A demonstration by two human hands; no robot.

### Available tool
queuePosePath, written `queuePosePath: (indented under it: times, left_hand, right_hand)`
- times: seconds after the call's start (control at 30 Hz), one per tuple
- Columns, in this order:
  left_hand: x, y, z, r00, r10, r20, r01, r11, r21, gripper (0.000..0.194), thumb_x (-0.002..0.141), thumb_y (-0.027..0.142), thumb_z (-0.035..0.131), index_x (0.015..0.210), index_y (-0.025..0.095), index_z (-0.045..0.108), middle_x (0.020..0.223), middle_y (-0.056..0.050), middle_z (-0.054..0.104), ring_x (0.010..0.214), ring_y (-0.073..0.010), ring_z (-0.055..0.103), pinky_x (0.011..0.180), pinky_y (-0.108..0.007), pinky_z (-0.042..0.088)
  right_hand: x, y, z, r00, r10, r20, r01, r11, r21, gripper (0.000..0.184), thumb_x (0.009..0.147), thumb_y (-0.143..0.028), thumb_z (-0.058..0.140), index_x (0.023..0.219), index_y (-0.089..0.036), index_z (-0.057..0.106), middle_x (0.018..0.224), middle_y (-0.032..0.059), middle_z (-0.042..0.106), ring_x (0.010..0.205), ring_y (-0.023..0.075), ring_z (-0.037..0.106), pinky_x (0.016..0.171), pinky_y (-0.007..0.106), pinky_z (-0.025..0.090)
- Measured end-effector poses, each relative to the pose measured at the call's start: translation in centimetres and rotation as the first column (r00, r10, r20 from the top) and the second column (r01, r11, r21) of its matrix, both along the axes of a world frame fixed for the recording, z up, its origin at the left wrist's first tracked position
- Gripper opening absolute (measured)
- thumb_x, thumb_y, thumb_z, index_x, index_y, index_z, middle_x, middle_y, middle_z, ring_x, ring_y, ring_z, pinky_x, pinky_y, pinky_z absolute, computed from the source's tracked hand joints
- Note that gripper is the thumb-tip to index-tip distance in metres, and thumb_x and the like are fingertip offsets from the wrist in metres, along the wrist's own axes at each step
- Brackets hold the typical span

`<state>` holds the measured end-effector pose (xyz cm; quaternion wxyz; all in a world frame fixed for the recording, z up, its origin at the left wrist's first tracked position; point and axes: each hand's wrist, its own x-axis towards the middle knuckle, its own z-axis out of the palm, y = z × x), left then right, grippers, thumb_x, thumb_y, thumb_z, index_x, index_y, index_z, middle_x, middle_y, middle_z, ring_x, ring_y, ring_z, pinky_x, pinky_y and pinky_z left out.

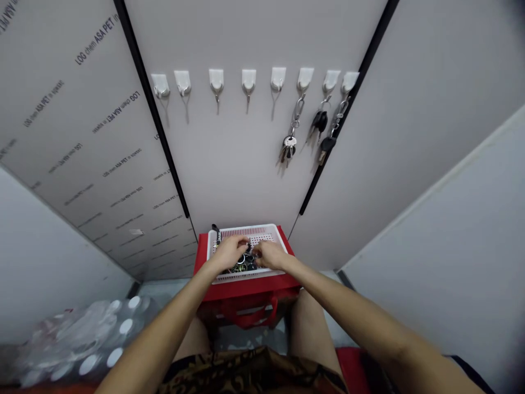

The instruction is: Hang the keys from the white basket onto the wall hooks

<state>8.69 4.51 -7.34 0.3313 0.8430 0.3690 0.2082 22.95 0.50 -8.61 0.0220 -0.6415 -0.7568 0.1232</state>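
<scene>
A white plastic basket (pixel 269 232) with slotted sides holds a jumble of keys and key rings (pixel 243 264), some dark and some shiny. Over its left part, my left hand (pixel 230 253) has its fingers curled together among the keys. My right hand (pixel 268 255) reaches in from the other side, fingers bent and closed close to the left fingertips. A small dark piece shows between the two hands. What exactly either hand pinches is too small to make out. A black strap (pixel 216 232) hangs over the basket's back left rim.
The basket stands on a red bag (pixel 254 284). On the wall ahead is a row of white hooks (pixel 249 80); three at the right carry key bunches (pixel 289 143), (pixel 320 121), (pixel 327 146). Wrapped plastic bottles (pixel 92 342) stand at the lower left.
</scene>
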Motion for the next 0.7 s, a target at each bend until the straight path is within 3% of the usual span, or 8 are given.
queuePosePath:
  times: [0.1, 0.17, 0.27, 0.37, 0.47, 0.57, 0.7]
  left_hand:
    - [-0.1, 0.0, -0.2, 0.999, 0.003, 0.032, -0.003, 1.000, -0.009, 0.023, 0.063, 0.020, 0.041, 0.081, 0.018, 0.055, 0.078, -0.003, 0.059, 0.073, -0.0135, 0.052, 0.069, -0.023, 0.037]
    - [-0.2, 0.1, -0.3, 0.998, 0.014, 0.056, -0.013, 1.000, -0.021, 0.022, 0.062, 0.021, 0.042, 0.080, 0.019, 0.056, 0.078, -0.003, 0.060, 0.074, -0.0148, 0.052, 0.069, -0.025, 0.037]
    - [-0.2, 0.0, -0.1, 0.995, 0.040, 0.097, -0.034, 0.998, -0.058, 0.023, 0.060, 0.022, 0.046, 0.081, 0.019, 0.056, 0.080, -0.004, 0.059, 0.076, -0.0161, 0.051, 0.072, -0.026, 0.036]
    - [0.1, -0.3, 0.6, 0.985, 0.040, 0.166, -0.028, 0.997, -0.077, 0.031, 0.058, 0.019, 0.049, 0.088, 0.019, 0.054, 0.091, -0.005, 0.056, 0.086, -0.0164, 0.048, 0.079, -0.027, 0.032]
    - [0.9, -0.8, 1.2, 0.964, -0.019, 0.267, 0.057, 0.989, -0.134, 0.038, 0.056, 0.015, 0.049, 0.095, 0.018, 0.050, 0.099, -0.005, 0.052, 0.091, -0.0149, 0.044, 0.083, -0.027, 0.028]
    - [1.8, -1.0, 1.5, 0.919, -0.067, 0.389, 0.194, 0.935, -0.298, 0.034, 0.058, 0.015, 0.047, 0.093, 0.015, 0.049, 0.090, -0.005, 0.055, 0.080, -0.0120, 0.049, 0.075, -0.025, 0.035]
    - [2.2, -0.7, 1.8, 0.886, 0.069, 0.458, 0.179, 0.861, -0.475, 0.020, 0.061, 0.023, 0.045, 0.076, 0.012, 0.054, 0.059, 0.000, 0.054, 0.054, -0.0074, 0.048, 0.055, -0.019, 0.037]
  right_hand:
    - [0.5, 0.1, -0.2, 0.988, 0.013, -0.154, -0.010, 1.000, 0.015, 0.014, 0.053, -0.017, 0.047, 0.063, -0.016, 0.057, 0.062, 0.0016, 0.056, 0.059, 0.0110, 0.048, 0.052, 0.020, 0.031]
    - [1.1, 0.1, 0.0, 0.938, -0.018, -0.347, 0.016, 1.000, -0.009, 0.009, 0.054, -0.015, 0.045, 0.058, -0.015, 0.053, 0.053, -0.0010, 0.052, 0.051, 0.0082, 0.045, 0.049, 0.019, 0.031]
    - [2.0, 0.1, 0.9, 0.713, -0.137, -0.687, 0.092, 0.991, -0.102, 0.004, 0.057, -0.017, 0.045, 0.056, -0.014, 0.047, 0.047, -0.0043, 0.047, 0.045, 0.0056, 0.042, 0.046, 0.018, 0.033]
    - [2.4, -0.1, 2.7, 0.429, -0.251, -0.868, 0.143, 0.967, -0.209, 0.007, 0.057, -0.021, 0.047, 0.057, -0.015, 0.043, 0.044, -0.0064, 0.045, 0.042, 0.0047, 0.042, 0.044, 0.017, 0.034]
    - [2.2, -0.5, 4.5, 0.229, -0.286, -0.930, 0.136, 0.956, -0.261, 0.010, 0.056, -0.022, 0.049, 0.059, -0.015, 0.042, 0.043, -0.0068, 0.046, 0.040, 0.0043, 0.043, 0.044, 0.018, 0.035]
    - [1.8, -0.7, 5.7, 0.075, -0.277, -0.958, 0.142, 0.954, -0.265, 0.013, 0.056, -0.022, 0.051, 0.060, -0.015, 0.041, 0.046, -0.0057, 0.050, 0.041, 0.0044, 0.046, 0.046, 0.019, 0.037]
    - [1.8, -0.6, 6.5, -0.091, -0.231, -0.969, 0.190, 0.951, -0.245, 0.017, 0.055, -0.022, 0.054, 0.061, -0.016, 0.040, 0.050, -0.0052, 0.052, 0.045, 0.0056, 0.050, 0.047, 0.019, 0.039]
